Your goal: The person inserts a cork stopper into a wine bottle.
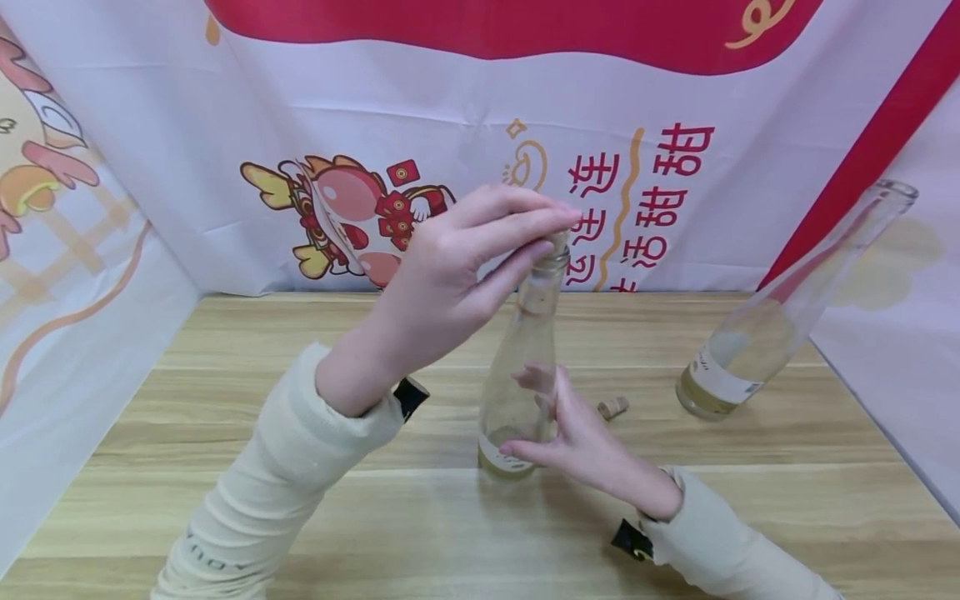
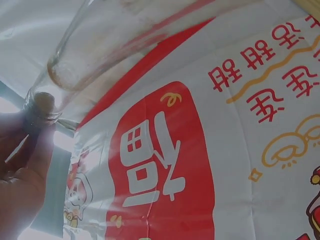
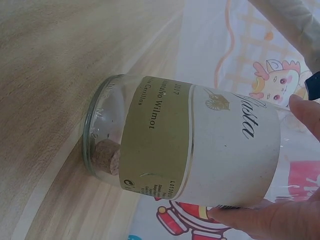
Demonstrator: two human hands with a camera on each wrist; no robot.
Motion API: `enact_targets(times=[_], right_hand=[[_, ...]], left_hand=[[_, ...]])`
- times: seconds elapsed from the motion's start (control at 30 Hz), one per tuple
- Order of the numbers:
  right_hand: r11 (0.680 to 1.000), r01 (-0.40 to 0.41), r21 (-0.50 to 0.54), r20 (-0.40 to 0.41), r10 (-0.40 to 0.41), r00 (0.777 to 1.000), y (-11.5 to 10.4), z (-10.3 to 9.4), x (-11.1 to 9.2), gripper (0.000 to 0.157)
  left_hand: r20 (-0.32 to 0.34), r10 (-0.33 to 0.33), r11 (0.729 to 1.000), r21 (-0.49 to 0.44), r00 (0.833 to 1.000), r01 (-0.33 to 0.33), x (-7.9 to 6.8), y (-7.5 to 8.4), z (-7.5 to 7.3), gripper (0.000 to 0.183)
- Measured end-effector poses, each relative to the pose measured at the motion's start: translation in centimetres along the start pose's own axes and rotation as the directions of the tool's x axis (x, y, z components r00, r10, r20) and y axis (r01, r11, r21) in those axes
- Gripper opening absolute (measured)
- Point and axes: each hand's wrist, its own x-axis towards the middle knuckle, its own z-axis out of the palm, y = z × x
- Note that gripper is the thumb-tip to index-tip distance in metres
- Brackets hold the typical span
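Note:
A clear glass wine bottle (image 1: 517,392) stands upright on the wooden table, wrapped low down by a white and olive label (image 3: 235,140). My left hand (image 1: 465,258) is at the bottle's mouth, thumb and fingers pinching a cork (image 1: 558,242) there. In the left wrist view the bottle neck (image 2: 42,107) meets those fingers. My right hand (image 1: 585,433) grips the lower body from the right, thumb in front and fingers partly seen through the glass. A small cork (image 3: 106,156) shows through the base in the right wrist view.
A second clear bottle (image 1: 750,358) with a similar label stands at the right of the table (image 1: 300,483). Between the bottles lies a loose cork (image 1: 613,407). White printed cloth (image 1: 225,150) walls in the back and both sides.

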Motion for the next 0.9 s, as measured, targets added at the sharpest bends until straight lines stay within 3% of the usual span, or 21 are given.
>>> enact_targets(times=[0.2,0.3,0.4,0.47,0.53,0.63,0.7,0.77,0.9], right_hand=[[1.0,0.002,0.006,0.004,-0.002,1.0,-0.1,0.0,0.0,0.086],[1.0,0.0,0.006,0.003,0.0,1.0,-0.1,0.0,0.0,0.086],[1.0,-0.002,0.008,0.005,0.002,1.0,-0.1,0.1,0.0,0.086],[1.0,0.0,0.004,0.004,0.0,1.0,-0.1,0.0,0.0,0.085],[1.0,0.002,0.0,0.004,-0.002,1.0,-0.1,0.0,0.0,0.085],[1.0,0.001,0.004,0.006,-0.001,1.0,-0.1,0.0,0.0,0.085],[1.0,-0.01,0.018,0.009,0.01,1.0,-0.2,0.0,0.0,0.085],[0.999,-0.023,0.037,0.014,0.022,1.0,-0.2,0.0,0.0,0.086],[0.998,-0.036,0.056,0.014,0.035,0.999,-0.2,-0.1,-0.1,0.086]], left_hand=[[0.009,0.047,0.998,0.032,0.999,-0.047,0.3,0.6,-0.2,0.038],[-0.025,0.049,0.998,0.031,0.998,-0.048,1.5,4.4,-1.5,0.032],[-0.031,0.03,0.999,0.016,0.999,-0.029,1.7,5.8,-2.2,0.031],[-0.026,0.014,1.0,0.001,1.0,-0.014,1.1,4.3,-1.7,0.034],[-0.037,0.025,1.0,-0.005,0.999,-0.025,1.0,4.0,-1.6,0.035],[-0.118,0.048,0.999,-0.006,0.992,-0.049,1.8,6.4,-2.1,0.03],[-0.144,0.026,0.999,-0.015,0.989,-0.029,2.3,8.3,-2.6,0.032],[-0.137,-0.039,0.999,-0.036,0.99,0.034,2.3,9.6,-2.9,0.038],[-0.085,-0.224,0.968,-0.133,0.971,0.211,1.3,10.0,-2.9,0.051]])
